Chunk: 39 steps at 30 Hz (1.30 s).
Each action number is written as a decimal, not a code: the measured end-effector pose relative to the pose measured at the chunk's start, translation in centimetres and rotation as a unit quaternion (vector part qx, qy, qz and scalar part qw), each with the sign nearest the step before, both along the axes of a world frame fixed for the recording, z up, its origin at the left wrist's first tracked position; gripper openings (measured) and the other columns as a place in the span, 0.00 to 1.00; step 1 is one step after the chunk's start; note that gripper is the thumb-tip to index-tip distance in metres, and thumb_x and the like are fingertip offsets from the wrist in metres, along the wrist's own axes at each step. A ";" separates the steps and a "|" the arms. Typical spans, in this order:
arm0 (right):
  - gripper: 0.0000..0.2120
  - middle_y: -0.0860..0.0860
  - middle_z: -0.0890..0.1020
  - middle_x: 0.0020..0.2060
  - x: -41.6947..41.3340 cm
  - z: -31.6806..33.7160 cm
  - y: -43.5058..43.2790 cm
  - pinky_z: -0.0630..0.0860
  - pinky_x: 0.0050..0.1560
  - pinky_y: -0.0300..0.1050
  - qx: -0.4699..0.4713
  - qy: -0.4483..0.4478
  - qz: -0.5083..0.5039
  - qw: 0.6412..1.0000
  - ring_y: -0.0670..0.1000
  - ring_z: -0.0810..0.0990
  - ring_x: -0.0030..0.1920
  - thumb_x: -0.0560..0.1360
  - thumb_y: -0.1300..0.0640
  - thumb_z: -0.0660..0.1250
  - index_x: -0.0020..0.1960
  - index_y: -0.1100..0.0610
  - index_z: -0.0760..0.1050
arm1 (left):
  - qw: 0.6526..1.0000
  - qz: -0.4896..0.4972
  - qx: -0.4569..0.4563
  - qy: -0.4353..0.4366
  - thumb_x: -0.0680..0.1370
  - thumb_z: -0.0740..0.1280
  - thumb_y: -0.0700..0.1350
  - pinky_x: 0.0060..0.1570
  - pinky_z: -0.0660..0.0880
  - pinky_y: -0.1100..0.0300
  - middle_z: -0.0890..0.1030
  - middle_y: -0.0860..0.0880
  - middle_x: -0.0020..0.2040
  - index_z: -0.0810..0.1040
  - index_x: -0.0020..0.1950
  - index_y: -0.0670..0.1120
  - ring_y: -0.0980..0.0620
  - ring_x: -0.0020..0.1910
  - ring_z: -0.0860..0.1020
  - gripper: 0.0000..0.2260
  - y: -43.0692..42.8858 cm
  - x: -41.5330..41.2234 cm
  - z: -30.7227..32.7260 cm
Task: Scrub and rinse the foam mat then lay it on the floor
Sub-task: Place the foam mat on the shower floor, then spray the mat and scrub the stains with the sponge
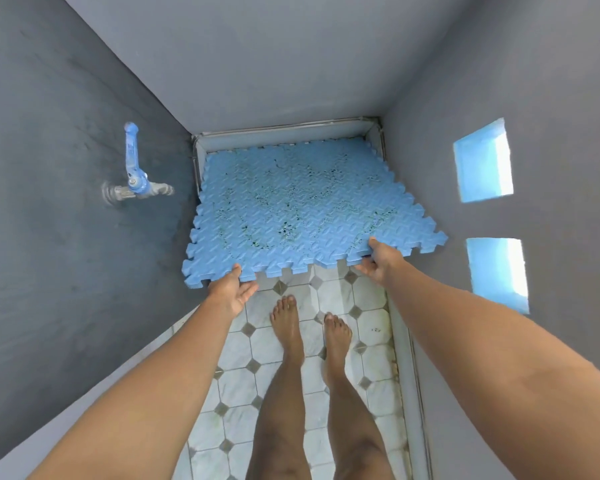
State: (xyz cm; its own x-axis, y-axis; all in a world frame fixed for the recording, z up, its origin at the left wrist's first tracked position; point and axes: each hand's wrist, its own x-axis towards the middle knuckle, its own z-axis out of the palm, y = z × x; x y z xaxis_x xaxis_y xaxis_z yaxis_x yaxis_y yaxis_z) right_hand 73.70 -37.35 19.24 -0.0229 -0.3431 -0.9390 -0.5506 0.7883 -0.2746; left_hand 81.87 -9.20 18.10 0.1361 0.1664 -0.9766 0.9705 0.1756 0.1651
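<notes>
Gripping the blue, jigsaw-edged foam mat (291, 202) by its near edge: left hand (231, 289) near the left corner, right hand (378, 261) toward the right, each with thumb on top and fingers curled beneath. Tilted, with the near edge lifted off the white-and-grey tiled floor (333, 299) and the far edge down in the corner between the grey walls. Speckled with dark grime across the top face, so probably not yet scrubbed clean.

Could go wrong in several ways:

- **Parting at the seams.** Appears to be joined from several tiles, with a sag and a seam showing between the two hands. Might part at the interlocking teeth if lifted by one edge alone or pulled unevenly, dropping a section.
- **Folding.** Soft foam, so likely to flop under its own weight, more so once soaked.
- **Slipping from the grip.** Held only by a shallow pinch at the rim, so could slide out when wet or soapy.
- **Slipping underfoot.** Standing on bare feet (288, 320) just behind the lifted edge, on glossy tile. Risky once wetted from the blue-handled metal tap (134, 174) on the left wall.
- **Snagging.** Tight between the walls, so may catch a corner when turned.
- **Spreading the dirt.** Laid flat now, would carry the grime down with it.
</notes>
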 end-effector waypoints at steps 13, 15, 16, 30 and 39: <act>0.17 0.54 0.73 0.68 -3.7 2.7 1.8 0.80 0.57 0.54 -0.036 -0.008 0.051 0.998 0.55 0.76 0.63 0.83 0.57 0.61 0.71 0.56 0.71 | 0.955 -0.276 0.073 -0.083 0.81 0.70 0.51 0.48 0.80 0.51 0.75 0.43 0.69 0.62 0.80 0.41 0.45 0.60 0.80 0.32 -0.1 -0.5 4.0; 0.18 0.53 0.77 0.60 -2.5 5.1 1.9 0.80 0.56 0.54 -0.081 -0.045 0.094 0.991 0.55 0.78 0.61 0.81 0.56 0.64 0.70 0.56 0.70 | 0.924 -0.335 0.087 -0.164 0.81 0.70 0.51 0.50 0.79 0.52 0.77 0.45 0.66 0.64 0.79 0.44 0.46 0.59 0.79 0.30 -1.0 0.3 6.4; 0.17 0.52 0.77 0.56 -1.8 6.4 2.0 0.80 0.55 0.53 -0.109 -0.064 0.119 0.985 0.54 0.78 0.59 0.81 0.56 0.65 0.69 0.56 0.71 | 0.905 -0.361 0.093 -0.206 0.81 0.70 0.51 0.52 0.78 0.53 0.78 0.46 0.66 0.66 0.77 0.45 0.47 0.58 0.79 0.28 -1.5 0.9 8.1; 0.06 0.49 0.83 0.47 16.9 39.0 -4.8 0.73 0.46 0.29 -0.447 -0.293 0.313 0.785 0.45 0.81 0.48 0.78 0.58 0.69 0.55 0.56 0.78 | 0.733 -0.334 0.113 -0.581 0.78 0.74 0.49 0.57 0.76 0.54 0.80 0.51 0.57 0.74 0.64 0.49 0.50 0.55 0.80 0.17 -12.1 18.3 41.2; 0.09 0.48 0.79 0.54 27.1 43.9 -11.2 0.74 0.56 0.46 -0.507 -0.263 0.430 0.699 0.49 0.77 0.56 0.79 0.52 0.66 0.58 0.53 0.76 | 0.711 -0.265 0.170 -0.628 0.71 0.80 0.52 0.69 0.71 0.50 0.73 0.47 0.71 0.66 0.74 0.45 0.48 0.69 0.73 0.37 -18.0 29.8 48.9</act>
State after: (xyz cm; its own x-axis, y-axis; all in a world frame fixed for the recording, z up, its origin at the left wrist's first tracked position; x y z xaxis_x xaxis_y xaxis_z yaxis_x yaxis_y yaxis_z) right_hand 100.84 -48.56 63.14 0.8581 -0.5134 -0.0031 -0.3132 -0.5186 -0.7956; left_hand 111.67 -27.17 66.98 0.9978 -0.0354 0.0561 -0.0658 -0.4177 0.9062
